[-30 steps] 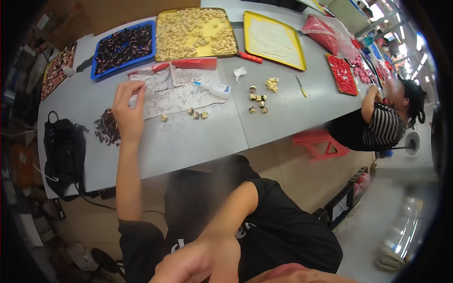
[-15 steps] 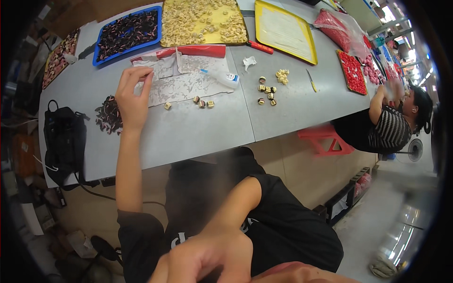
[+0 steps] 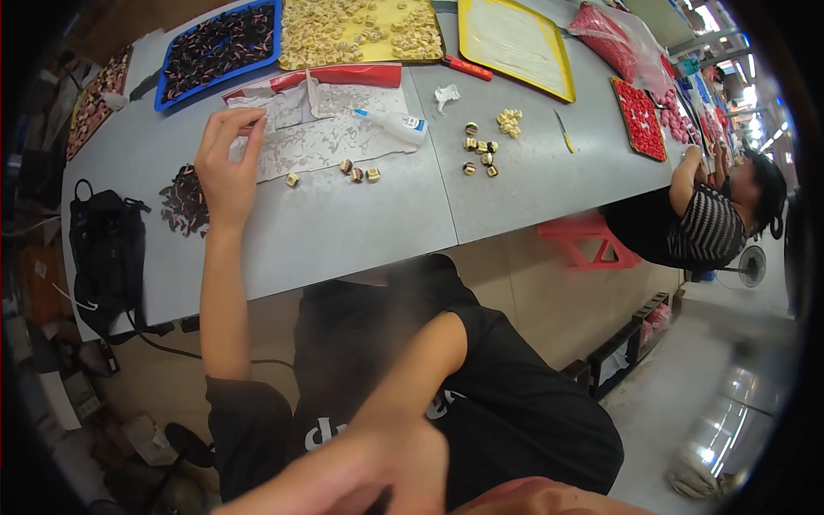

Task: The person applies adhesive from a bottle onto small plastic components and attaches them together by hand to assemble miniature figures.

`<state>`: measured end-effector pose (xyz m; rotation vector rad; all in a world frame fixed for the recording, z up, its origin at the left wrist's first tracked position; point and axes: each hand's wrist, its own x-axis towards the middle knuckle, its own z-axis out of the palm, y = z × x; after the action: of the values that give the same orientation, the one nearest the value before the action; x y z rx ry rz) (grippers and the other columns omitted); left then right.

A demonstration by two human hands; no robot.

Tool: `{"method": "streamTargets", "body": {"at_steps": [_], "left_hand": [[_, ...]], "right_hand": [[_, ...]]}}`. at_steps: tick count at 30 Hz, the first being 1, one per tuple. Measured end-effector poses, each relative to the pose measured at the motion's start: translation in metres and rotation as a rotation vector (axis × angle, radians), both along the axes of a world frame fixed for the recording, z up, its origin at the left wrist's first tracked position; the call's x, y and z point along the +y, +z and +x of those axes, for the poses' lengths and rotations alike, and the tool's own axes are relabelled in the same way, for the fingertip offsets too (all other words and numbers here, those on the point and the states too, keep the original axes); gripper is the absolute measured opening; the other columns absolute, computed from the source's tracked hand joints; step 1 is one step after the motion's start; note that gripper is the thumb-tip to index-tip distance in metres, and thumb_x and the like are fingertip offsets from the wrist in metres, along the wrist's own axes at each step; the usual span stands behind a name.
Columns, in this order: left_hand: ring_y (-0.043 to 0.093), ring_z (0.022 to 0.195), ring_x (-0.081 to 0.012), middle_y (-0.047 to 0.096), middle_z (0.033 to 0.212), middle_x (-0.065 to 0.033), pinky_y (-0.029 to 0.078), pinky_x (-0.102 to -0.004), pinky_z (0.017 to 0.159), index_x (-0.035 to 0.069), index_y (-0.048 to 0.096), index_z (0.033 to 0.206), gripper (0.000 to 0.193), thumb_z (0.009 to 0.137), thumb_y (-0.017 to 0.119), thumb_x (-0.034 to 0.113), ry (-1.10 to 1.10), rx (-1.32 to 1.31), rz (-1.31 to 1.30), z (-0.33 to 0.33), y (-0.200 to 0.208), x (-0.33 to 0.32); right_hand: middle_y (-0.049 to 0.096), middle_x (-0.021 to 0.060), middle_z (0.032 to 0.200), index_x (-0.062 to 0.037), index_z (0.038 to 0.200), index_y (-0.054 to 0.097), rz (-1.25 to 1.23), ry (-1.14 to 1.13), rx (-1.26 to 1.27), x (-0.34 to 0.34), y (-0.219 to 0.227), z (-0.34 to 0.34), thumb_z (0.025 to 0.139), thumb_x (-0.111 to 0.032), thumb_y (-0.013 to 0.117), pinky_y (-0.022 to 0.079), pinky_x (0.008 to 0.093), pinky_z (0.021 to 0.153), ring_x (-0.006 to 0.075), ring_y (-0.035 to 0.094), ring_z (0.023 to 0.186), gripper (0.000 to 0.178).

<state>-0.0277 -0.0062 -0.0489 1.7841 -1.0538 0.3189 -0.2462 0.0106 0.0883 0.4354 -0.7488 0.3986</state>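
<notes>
Left of your pressed-together left fingers (image 3: 233, 123), curled black-and-pink slivers (image 3: 184, 202) heap on smooth grey bench (image 3: 360, 227) above beige floor (image 3: 549, 300); right hand (image 3: 390, 453) unclear.

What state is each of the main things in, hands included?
Left hand: raised in a near-pinch; any hold unclear
Right hand: at the lower edge, partly cut off
White paper: spread out, ragged-edged
Dark strips: loosely heaped
Bottle: lying on its side
Knife: lying flat, blade bare
Tissue: crumpled
Blue tray: filled
Left yellow tray: mostly covered
Right yellow tray: white layer inside
Fan: cannot tell whether spinning
</notes>
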Motion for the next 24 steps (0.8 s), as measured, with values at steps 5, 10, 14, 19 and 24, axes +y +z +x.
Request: {"method": "streamTargets", "body": {"at_steps": [5, 10, 14, 19, 24], "left_hand": [[0.061, 0.078, -0.0164, 0.062, 0.091, -0.0075, 0.049, -0.0260, 0.070, 0.002, 0.066, 0.091, 0.011, 0.081, 0.065, -0.001, 0.000, -0.019, 0.003, -0.001, 0.001, 0.000], [0.063, 0.077, -0.0160, 0.064, 0.092, -0.0078, 0.049, -0.0264, 0.072, 0.001, 0.064, 0.097, 0.017, 0.080, 0.066, 0.000, 0.033, 0.042, 0.012, 0.000, -0.003, 0.000], [0.065, 0.080, -0.0137, 0.066, 0.093, -0.0087, 0.050, -0.0257, 0.074, 0.000, 0.060, 0.104, 0.023, 0.082, 0.066, 0.002, 0.026, 0.135, -0.065, 0.000, -0.008, -0.002], [0.065, 0.080, -0.0136, 0.067, 0.093, -0.0082, 0.051, -0.0256, 0.074, 0.000, 0.060, 0.103, 0.022, 0.082, 0.067, 0.002, 0.037, 0.113, -0.052, 0.003, -0.010, -0.002], [0.065, 0.080, -0.0133, 0.067, 0.093, -0.0081, 0.051, -0.0254, 0.074, 0.000, 0.060, 0.101, 0.021, 0.081, 0.067, 0.003, 0.021, 0.148, -0.063, 0.001, -0.009, -0.002]], "right_hand": [[0.054, 0.0185, 0.104, 0.0090, 0.107, 0.046, -0.137, -0.224, -0.336, -0.001, -0.022, 0.019, 0.093, -0.022, 0.056, 0.044, 0.0286, 0.070, 0.0201, 0.056, 0.086, 0.035], [0.049, 0.0228, 0.107, 0.0070, 0.105, 0.042, -0.028, -0.129, 0.031, -0.004, 0.002, -0.002, 0.093, -0.022, 0.055, 0.040, 0.0329, 0.078, 0.0210, 0.049, 0.094, 0.034], [0.049, 0.0203, 0.111, 0.0121, 0.110, 0.042, -0.116, 0.045, -0.056, -0.012, -0.009, 0.000, 0.090, -0.018, 0.059, 0.045, 0.0295, 0.073, 0.0215, 0.056, 0.091, 0.040], [0.049, 0.0197, 0.111, 0.0109, 0.095, 0.050, -0.136, -0.245, -0.356, 0.002, -0.024, 0.011, 0.094, -0.020, 0.055, 0.045, 0.0294, 0.069, 0.0202, 0.055, 0.081, 0.031], [0.049, 0.0188, 0.115, 0.0100, 0.103, 0.049, -0.030, -0.067, 0.014, 0.001, -0.009, -0.006, 0.092, -0.024, 0.059, 0.046, 0.0302, 0.070, 0.0208, 0.057, 0.085, 0.037]]}}
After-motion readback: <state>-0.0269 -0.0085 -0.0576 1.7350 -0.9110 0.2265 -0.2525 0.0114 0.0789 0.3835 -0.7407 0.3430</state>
